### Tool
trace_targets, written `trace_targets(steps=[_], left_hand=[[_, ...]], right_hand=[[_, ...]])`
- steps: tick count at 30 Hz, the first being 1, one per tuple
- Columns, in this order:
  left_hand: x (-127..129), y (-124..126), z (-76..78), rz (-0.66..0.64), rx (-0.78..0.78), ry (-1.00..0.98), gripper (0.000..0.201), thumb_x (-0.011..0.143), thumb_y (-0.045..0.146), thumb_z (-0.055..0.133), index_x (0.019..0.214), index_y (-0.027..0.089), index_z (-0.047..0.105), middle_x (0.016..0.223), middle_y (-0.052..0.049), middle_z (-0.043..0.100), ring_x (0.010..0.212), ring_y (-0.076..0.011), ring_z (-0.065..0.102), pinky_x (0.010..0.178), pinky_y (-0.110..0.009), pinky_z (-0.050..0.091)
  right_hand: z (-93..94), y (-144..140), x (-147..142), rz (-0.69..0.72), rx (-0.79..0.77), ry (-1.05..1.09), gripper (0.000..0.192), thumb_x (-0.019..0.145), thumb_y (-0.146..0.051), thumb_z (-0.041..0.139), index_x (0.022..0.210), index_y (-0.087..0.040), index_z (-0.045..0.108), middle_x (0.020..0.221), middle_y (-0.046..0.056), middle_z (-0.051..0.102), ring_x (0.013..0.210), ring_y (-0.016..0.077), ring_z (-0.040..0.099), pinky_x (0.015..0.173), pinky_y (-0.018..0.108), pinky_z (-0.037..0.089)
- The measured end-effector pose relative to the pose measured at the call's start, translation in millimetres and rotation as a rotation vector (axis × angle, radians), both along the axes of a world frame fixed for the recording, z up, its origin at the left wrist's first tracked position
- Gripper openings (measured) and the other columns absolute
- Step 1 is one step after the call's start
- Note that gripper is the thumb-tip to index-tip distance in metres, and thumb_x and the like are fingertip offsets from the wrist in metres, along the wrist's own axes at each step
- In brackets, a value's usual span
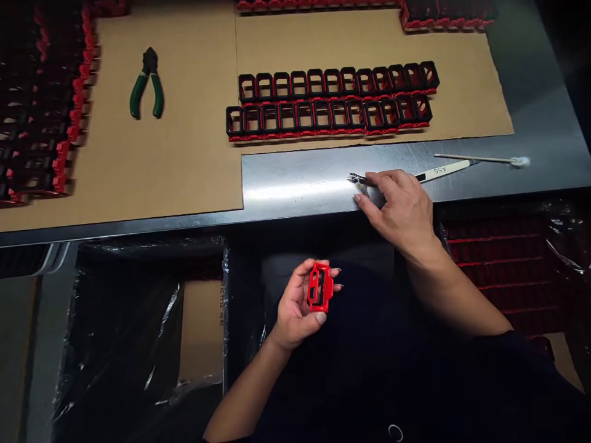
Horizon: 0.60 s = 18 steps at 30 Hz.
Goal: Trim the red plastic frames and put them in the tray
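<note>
My left hand (pixel 299 307) is held below the table edge, over my lap, and grips a small red plastic frame part (pixel 319 287) between thumb and fingers. My right hand (pixel 397 206) rests on the steel table (pixel 295 184) near its front edge. Its fingers are on a thin white-handled tool (pixel 441 170) with a dark metal tip that points left; the handle is marked "A55". Whether the tool is lifted off the table I cannot tell.
Two rows of black-and-red frame parts (pixel 332 101) stand on a cardboard sheet (pixel 184 154). Green-handled pliers (pixel 146 83) lie at the far left of it. A cotton swab (pixel 484 159) lies at the right. More parts are stacked at the left edge (pixel 41 111) and the back.
</note>
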<state>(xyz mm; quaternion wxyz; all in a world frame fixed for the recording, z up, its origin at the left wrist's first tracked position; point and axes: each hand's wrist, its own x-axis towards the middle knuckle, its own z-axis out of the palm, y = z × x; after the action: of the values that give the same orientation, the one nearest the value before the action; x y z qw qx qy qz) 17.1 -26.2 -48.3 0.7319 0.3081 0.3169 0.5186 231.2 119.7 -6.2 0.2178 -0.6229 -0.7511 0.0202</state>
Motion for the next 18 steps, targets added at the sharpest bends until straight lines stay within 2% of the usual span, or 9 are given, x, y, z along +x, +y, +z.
trace_targets(steps=[5,9,12,14,15,18], left_hand=[[0.0,1.0,-0.2,-0.02,-0.141,-0.215,0.064,0.073,0.05,0.077,0.131,0.028,0.059,0.135,-0.012,0.063,0.12,-0.0342,0.062,0.093,-0.048,0.054],[1.5,5.6,5.7,-0.042,-0.251,-0.305,0.062,0.073,0.057,0.071,0.125,0.024,0.062,0.116,-0.01,0.071,0.099,-0.0284,0.069,0.085,-0.044,0.056],[1.8,9.3,11.8,-0.069,-0.328,-0.318,0.063,0.071,0.062,0.069,0.119,0.021,0.064,0.101,-0.009,0.073,0.085,-0.0254,0.069,0.079,-0.044,0.057],[1.3,10.2,14.1,-0.098,-0.368,-0.339,0.061,0.074,0.064,0.065,0.114,0.018,0.066,0.093,-0.008,0.072,0.079,-0.0243,0.069,0.075,-0.044,0.058],[0.8,10.0,14.1,-0.118,-0.385,-0.345,0.06,0.076,0.065,0.062,0.112,0.018,0.067,0.089,-0.008,0.072,0.076,-0.024,0.068,0.072,-0.043,0.058],[0.2,7.5,10.4,-0.195,-0.43,-0.305,0.059,0.084,0.067,0.051,0.106,0.016,0.068,0.081,-0.009,0.072,0.068,-0.0249,0.068,0.067,-0.045,0.057]], right_hand=[[-0.6,-0.5,-0.4,-0.056,-0.017,0.01,0.032,0.091,-0.039,0.064,0.117,-0.021,0.07,0.109,0.01,0.067,0.1,0.03,0.062,0.082,0.041,0.051],[-1.9,2.7,-1.0,-0.081,-0.013,0.042,0.028,0.089,-0.037,0.066,0.111,-0.021,0.072,0.106,0.009,0.067,0.095,0.0285,0.064,0.079,0.039,0.052],[7.0,-3.1,1.4,-0.048,0.024,0.187,0.019,0.087,-0.032,0.069,0.1,-0.02,0.074,0.098,0.008,0.069,0.091,0.027,0.065,0.08,0.04,0.054],[18.5,-14.9,4.6,0.094,-0.05,0.393,0.014,0.085,-0.03,0.072,0.096,-0.021,0.073,0.093,0.007,0.07,0.09,0.025,0.067,0.082,0.039,0.055],[24.3,-22.8,6.3,0.214,-0.148,0.527,0.013,0.086,-0.03,0.073,0.096,-0.021,0.073,0.093,0.007,0.071,0.09,0.0239,0.068,0.083,0.038,0.056],[34.2,-49.5,8.6,0.631,-0.576,0.901,0.016,0.088,-0.027,0.072,0.102,-0.02,0.069,0.1,0.008,0.075,0.104,0.024,0.07,0.09,0.038,0.057]])
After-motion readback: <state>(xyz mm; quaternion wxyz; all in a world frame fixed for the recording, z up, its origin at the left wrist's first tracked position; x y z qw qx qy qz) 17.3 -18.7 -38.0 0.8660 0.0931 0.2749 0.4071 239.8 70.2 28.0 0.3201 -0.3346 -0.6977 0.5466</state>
